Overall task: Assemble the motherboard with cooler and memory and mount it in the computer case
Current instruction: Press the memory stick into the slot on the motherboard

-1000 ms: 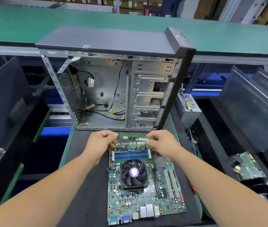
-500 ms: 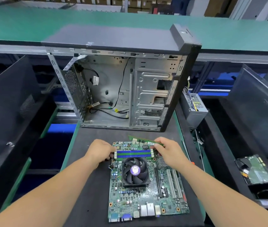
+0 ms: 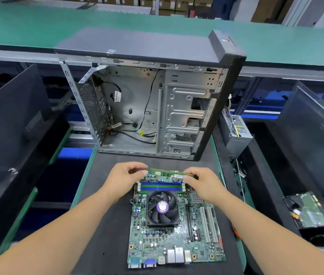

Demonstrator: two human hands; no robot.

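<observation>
The green motherboard (image 3: 177, 241) lies flat on the black mat, with a black cooler fan (image 3: 162, 208) mounted at its middle. Blue and green memory slots (image 3: 161, 186) run across its far end. A green memory stick (image 3: 167, 173) hovers level just above and beyond those slots. My left hand (image 3: 124, 180) pinches the stick's left end. My right hand (image 3: 203, 184) grips its right end. The open computer case (image 3: 157, 108) stands upright behind the board, its inside bare except for loose black cables.
A grey power supply (image 3: 236, 133) sits to the right of the case. A hard drive (image 3: 311, 213) lies in a black bin at the right. Black side panels lean at the left (image 3: 8, 126) and right (image 3: 311, 135). A green conveyor (image 3: 38, 26) runs behind.
Half a second ago my left hand was down at the slots' left end while the right hand alone held the stick. Now the left hand is back on the stick's left end, and the stick is level.
</observation>
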